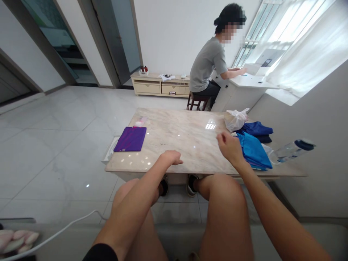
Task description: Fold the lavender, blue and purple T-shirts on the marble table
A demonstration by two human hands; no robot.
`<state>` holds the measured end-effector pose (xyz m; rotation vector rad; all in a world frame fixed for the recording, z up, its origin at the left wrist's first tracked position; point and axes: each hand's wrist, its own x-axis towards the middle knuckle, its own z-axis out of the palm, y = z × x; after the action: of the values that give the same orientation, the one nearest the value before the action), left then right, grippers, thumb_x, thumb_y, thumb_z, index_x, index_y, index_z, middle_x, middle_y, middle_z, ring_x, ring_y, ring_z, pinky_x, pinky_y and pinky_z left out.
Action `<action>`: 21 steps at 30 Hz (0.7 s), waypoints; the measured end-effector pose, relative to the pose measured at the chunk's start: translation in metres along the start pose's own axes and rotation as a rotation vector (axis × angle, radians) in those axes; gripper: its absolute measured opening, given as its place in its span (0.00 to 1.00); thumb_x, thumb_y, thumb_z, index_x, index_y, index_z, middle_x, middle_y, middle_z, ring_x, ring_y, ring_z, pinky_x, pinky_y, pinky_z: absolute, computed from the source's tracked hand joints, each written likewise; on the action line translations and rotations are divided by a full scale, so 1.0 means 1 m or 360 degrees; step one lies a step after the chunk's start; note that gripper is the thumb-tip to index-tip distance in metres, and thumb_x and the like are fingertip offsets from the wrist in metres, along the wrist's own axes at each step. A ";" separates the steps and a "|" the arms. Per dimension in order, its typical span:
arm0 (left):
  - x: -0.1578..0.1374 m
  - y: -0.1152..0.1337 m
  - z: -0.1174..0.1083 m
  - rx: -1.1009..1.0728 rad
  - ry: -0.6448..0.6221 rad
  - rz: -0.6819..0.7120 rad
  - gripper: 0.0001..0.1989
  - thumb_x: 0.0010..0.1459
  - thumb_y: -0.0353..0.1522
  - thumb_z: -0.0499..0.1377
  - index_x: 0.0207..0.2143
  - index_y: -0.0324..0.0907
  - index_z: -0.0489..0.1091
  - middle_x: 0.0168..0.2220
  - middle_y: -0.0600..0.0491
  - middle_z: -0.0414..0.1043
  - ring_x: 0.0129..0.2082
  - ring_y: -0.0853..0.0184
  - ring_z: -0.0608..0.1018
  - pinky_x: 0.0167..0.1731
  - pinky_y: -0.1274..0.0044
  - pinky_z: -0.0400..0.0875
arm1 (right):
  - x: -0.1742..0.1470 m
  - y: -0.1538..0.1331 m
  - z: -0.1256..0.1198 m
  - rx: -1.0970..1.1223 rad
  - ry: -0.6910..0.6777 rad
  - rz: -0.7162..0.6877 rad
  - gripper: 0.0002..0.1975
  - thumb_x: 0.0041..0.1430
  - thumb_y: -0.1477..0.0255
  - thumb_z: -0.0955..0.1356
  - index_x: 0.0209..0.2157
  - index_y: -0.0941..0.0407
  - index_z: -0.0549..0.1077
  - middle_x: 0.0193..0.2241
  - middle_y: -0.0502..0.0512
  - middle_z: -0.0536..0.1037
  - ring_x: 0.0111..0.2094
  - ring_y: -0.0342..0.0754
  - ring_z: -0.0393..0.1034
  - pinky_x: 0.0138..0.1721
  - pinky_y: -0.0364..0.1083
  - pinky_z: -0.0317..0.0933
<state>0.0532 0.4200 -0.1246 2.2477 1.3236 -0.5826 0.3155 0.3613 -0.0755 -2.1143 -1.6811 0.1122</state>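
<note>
My left hand hovers over the front edge of the marble-topped table. Its fingers are curled in, one digit pokes out to the right, and no object shows in it. Further right, my right hand is raised with the fingers folded into a loose fist, nothing visible in it. Just beside it lies a folded bright blue cloth, partly behind my wrist. A folded purple cloth lies flat at the table's left end, apart from both hands.
Behind the bright blue cloth are a white plastic bag and darker blue folded cloth. A clear bottle stands at the right. Beyond the table, a person sits at a white desk. A white cable crosses lower left.
</note>
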 end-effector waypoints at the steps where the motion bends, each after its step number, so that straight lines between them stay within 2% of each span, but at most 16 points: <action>1: -0.001 -0.013 0.002 0.0005 0.0012 -0.0042 0.25 0.71 0.49 0.62 0.60 0.44 0.82 0.66 0.37 0.79 0.64 0.47 0.82 0.60 0.66 0.77 | 0.017 -0.030 0.000 -0.0151 -0.0158 -0.0137 0.23 0.78 0.61 0.56 0.51 0.55 0.80 0.48 0.69 0.86 0.49 0.60 0.78 0.53 0.52 0.66; 3: -0.003 -0.038 0.006 0.0018 0.0047 -0.0138 0.24 0.71 0.49 0.61 0.58 0.44 0.82 0.64 0.37 0.80 0.63 0.48 0.82 0.60 0.66 0.76 | 0.040 -0.078 0.014 -0.0187 -0.0298 -0.0223 0.24 0.78 0.62 0.58 0.56 0.59 0.79 0.50 0.67 0.86 0.50 0.57 0.78 0.52 0.51 0.66; 5: -0.005 -0.061 0.011 0.0029 0.0102 -0.0250 0.23 0.73 0.47 0.60 0.58 0.43 0.82 0.63 0.36 0.80 0.63 0.48 0.82 0.59 0.66 0.77 | 0.046 -0.110 0.039 -0.0248 -0.0461 -0.0271 0.25 0.79 0.62 0.59 0.59 0.61 0.79 0.54 0.69 0.84 0.51 0.58 0.78 0.53 0.52 0.67; 6: -0.006 -0.071 0.013 0.0032 0.0137 -0.0306 0.23 0.73 0.46 0.59 0.58 0.42 0.81 0.63 0.35 0.80 0.63 0.47 0.82 0.59 0.65 0.76 | 0.044 -0.120 0.054 -0.0298 -0.0608 -0.0302 0.24 0.79 0.61 0.61 0.60 0.61 0.79 0.55 0.69 0.84 0.51 0.58 0.79 0.53 0.52 0.68; 10: 0.000 -0.104 0.021 0.0005 0.0303 -0.0475 0.23 0.74 0.42 0.56 0.62 0.42 0.77 0.65 0.35 0.78 0.65 0.47 0.80 0.61 0.63 0.75 | 0.026 -0.144 0.100 -0.0516 -0.1563 -0.0402 0.23 0.74 0.55 0.69 0.58 0.56 0.83 0.49 0.65 0.87 0.43 0.60 0.82 0.49 0.55 0.73; 11: 0.003 -0.111 0.022 -0.0009 0.0344 -0.0505 0.23 0.74 0.42 0.56 0.64 0.42 0.75 0.65 0.35 0.77 0.66 0.47 0.79 0.62 0.62 0.74 | 0.022 -0.149 0.106 -0.0548 -0.1698 -0.0434 0.21 0.73 0.55 0.71 0.56 0.54 0.84 0.47 0.64 0.88 0.42 0.61 0.83 0.48 0.56 0.74; 13: 0.009 -0.124 0.025 -0.0046 0.0419 -0.0570 0.24 0.74 0.41 0.55 0.66 0.43 0.73 0.68 0.36 0.75 0.69 0.46 0.76 0.64 0.61 0.73 | 0.018 -0.159 0.112 -0.0581 -0.1729 -0.0551 0.21 0.73 0.56 0.72 0.56 0.56 0.84 0.47 0.64 0.88 0.47 0.63 0.83 0.52 0.56 0.75; 17: 0.020 -0.151 0.035 -0.0161 0.0495 -0.0756 0.28 0.72 0.42 0.54 0.69 0.42 0.69 0.71 0.31 0.68 0.71 0.40 0.73 0.64 0.57 0.73 | 0.023 -0.174 0.114 -0.0518 -0.1521 -0.0728 0.28 0.79 0.58 0.67 0.66 0.66 0.74 0.62 0.73 0.81 0.62 0.67 0.76 0.62 0.59 0.70; 21: 0.026 -0.174 0.053 -0.0283 0.0518 -0.0896 0.35 0.71 0.45 0.55 0.75 0.43 0.61 0.76 0.28 0.61 0.73 0.38 0.71 0.65 0.57 0.72 | 0.036 -0.167 0.118 -0.0486 -0.1503 -0.0764 0.30 0.79 0.57 0.65 0.71 0.62 0.72 0.68 0.76 0.76 0.65 0.69 0.75 0.63 0.62 0.71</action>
<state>-0.0959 0.4812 -0.2119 1.8694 2.1086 -0.2621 0.1347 0.4571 -0.1107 -1.8834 -2.8488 0.8584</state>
